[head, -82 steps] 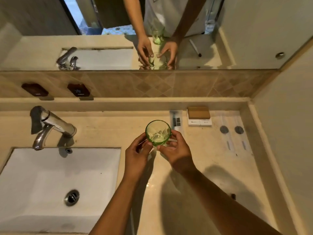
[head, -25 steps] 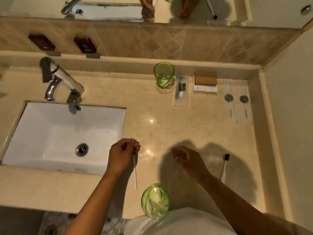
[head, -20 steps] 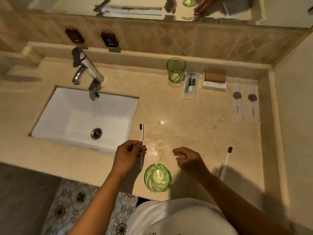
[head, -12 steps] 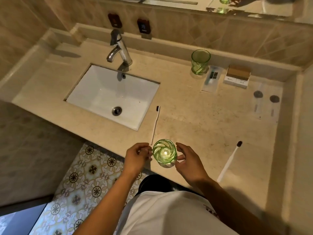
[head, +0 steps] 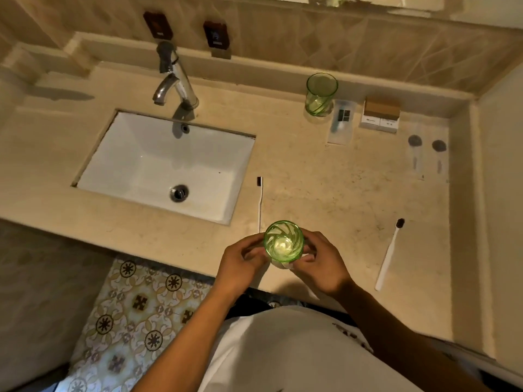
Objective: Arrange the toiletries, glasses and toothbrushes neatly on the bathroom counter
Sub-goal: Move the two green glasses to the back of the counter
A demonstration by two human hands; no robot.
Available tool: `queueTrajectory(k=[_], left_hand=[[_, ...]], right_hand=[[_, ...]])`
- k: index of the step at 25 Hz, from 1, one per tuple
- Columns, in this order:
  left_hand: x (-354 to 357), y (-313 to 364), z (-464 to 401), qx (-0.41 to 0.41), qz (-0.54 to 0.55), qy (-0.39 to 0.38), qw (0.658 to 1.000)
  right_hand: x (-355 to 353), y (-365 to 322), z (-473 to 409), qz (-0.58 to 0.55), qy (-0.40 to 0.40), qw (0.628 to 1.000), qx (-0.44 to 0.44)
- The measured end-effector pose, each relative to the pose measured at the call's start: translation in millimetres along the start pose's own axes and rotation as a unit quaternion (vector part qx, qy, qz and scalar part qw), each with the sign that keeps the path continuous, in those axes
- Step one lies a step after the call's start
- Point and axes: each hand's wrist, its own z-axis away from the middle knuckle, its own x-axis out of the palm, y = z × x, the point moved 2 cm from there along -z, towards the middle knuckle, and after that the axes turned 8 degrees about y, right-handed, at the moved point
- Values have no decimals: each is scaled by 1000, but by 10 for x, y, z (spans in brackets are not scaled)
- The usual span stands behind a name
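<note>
One ribbed green drinking glass (head: 321,94) already stands at the back edge of the bench (head: 325,176), just beside a clear flat sachet (head: 342,121) and a small brown-and-white cardboard box (head: 380,114); two more clear sachets with dark round caps (head: 427,157) lie near the back right corner. That row looks tidy to me.

What is left, I judge: the second ribbed green glass (head: 283,242), now at the front edge, and two white toothbrushes with dark bristles, one (head: 259,203) lying by the white sink's (head: 167,165) right rim, the other (head: 389,254) well apart, towards the front right corner.

My left hand (head: 240,264) and right hand (head: 319,267) cup that front glass from either side, fingers (head: 304,257) curled round its wall. Whether its base touches the bench I cannot tell.
</note>
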Motion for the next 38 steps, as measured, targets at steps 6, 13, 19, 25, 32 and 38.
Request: queueTrajectory(k=[6,13,19,25,32,38], left_hand=[[-364,424,-691,20,25,-82,996],[-519,874,-1420,18,62,-120,991],[-255,1255,-1889,2,126,-105,986],[104,1602,-2550,-7,97,-68,993],[341,1892,-3098,73,19,-44,996],[457,1936,-3409,43,60,-72,995]], right_hand=[[309,-556,-291,-21,117,993,26],[491,-972,-863,-96,200,973,57],[418,-1125,-1583,-57,274,960,18],[273,-1279,-2397,-21,266,964,5],[170,-1425,-2966,-73,296,952,38],[100,-1397,-3242,-93,307,946,38]])
